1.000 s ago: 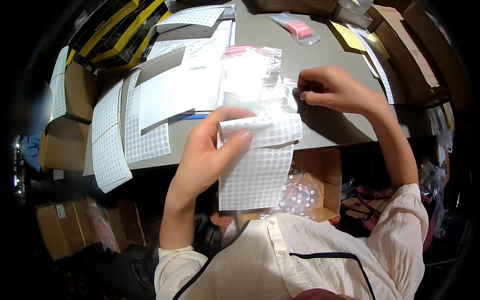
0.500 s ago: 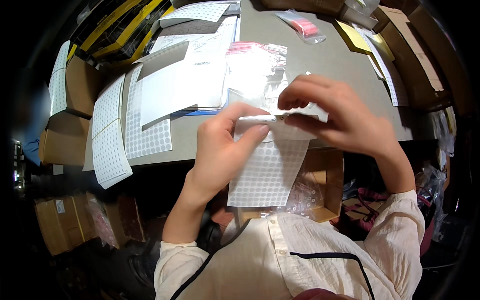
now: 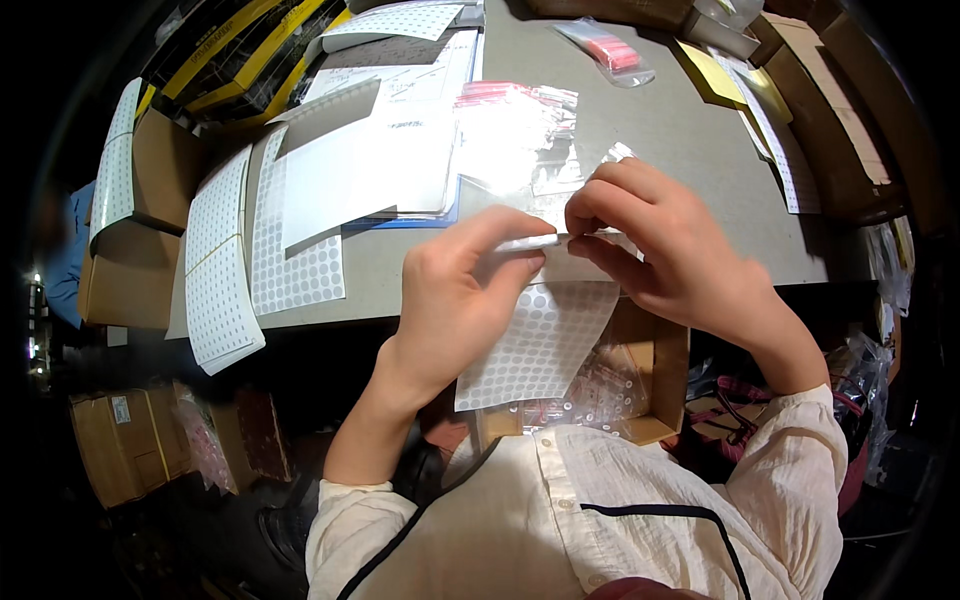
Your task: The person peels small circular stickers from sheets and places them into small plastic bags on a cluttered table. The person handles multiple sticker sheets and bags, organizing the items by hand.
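Grey table [image 3: 640, 140] strewn with sticker sheets, cardboard box [image 3: 660, 385] below its edge, dotted sticker sheet [image 3: 540, 345] hanging between both hands, left hand [image 3: 455, 295] and right hand [image 3: 665, 255] each pinching its top edge, small clear bag [image 3: 555, 242] at the fingertips.

Grey table [image 3: 690, 140] in front of me, stacked with sticker sheets [image 3: 290, 240], white papers [image 3: 370, 170], clear bags with red strips [image 3: 610, 50]. Brown cardboard boxes [image 3: 120, 440] on dark floor at my left, more boxes [image 3: 870, 120] along right edge. Yellow-black cartons [image 3: 230, 60] far left. Bright overhead glare on tabletop.
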Tool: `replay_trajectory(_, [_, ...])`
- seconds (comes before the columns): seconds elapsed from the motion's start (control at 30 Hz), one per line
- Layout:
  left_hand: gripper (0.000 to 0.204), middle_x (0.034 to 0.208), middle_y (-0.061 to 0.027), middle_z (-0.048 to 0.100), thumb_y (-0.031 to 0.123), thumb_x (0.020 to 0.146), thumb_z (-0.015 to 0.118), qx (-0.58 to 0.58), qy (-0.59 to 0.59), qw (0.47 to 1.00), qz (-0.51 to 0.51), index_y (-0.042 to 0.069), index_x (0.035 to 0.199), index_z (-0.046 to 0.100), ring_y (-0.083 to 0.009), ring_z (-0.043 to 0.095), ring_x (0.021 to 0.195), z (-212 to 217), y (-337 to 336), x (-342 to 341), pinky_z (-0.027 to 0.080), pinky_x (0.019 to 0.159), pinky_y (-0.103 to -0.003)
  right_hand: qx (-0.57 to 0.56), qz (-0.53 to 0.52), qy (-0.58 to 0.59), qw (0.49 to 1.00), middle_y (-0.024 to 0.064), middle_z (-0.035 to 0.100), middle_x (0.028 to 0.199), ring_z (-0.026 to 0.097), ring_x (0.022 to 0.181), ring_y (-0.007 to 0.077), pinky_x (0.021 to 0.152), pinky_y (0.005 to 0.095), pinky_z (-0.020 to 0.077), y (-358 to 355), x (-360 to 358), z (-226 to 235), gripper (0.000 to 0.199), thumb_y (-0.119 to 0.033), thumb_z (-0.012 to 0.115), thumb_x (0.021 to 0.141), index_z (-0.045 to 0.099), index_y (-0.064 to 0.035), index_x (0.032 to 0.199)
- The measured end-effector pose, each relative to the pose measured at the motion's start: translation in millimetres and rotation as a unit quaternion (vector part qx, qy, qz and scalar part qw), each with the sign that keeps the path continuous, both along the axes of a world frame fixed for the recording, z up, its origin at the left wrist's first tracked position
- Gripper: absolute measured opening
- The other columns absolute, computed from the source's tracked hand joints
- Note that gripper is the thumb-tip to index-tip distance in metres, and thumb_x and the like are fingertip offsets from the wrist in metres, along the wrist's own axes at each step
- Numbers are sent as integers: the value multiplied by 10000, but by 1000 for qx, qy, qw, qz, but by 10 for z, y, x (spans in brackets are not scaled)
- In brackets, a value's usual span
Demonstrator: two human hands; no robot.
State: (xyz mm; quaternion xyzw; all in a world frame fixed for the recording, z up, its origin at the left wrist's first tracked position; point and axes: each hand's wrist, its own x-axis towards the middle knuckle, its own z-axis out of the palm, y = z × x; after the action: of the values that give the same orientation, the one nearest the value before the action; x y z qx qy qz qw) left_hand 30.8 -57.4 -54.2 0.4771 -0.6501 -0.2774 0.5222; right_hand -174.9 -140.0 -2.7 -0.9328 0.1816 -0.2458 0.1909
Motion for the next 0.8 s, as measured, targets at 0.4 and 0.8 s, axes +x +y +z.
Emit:
replay_trajectory(0.4, [230,831,-2,684,150,950,717,240,121,963,8,-26,1098,711,-22,599,730,128,44,320,455,634,-162,-31,55,4,998,102,609,882,616,772,301,644,389,501,-212,13,120,175,19,654,816,625,-27,982])
replay_trajectory(0.8, [315,836,1,658,226,994,638,230,122,963,-76,-9,1200,677,-38,570,736,136,27,415,430,655,-179,-88,-70,254,961,202,637,803,611,765,379,716,443,486,-1075,193,-17,268,-186,732,860,611,50,894])
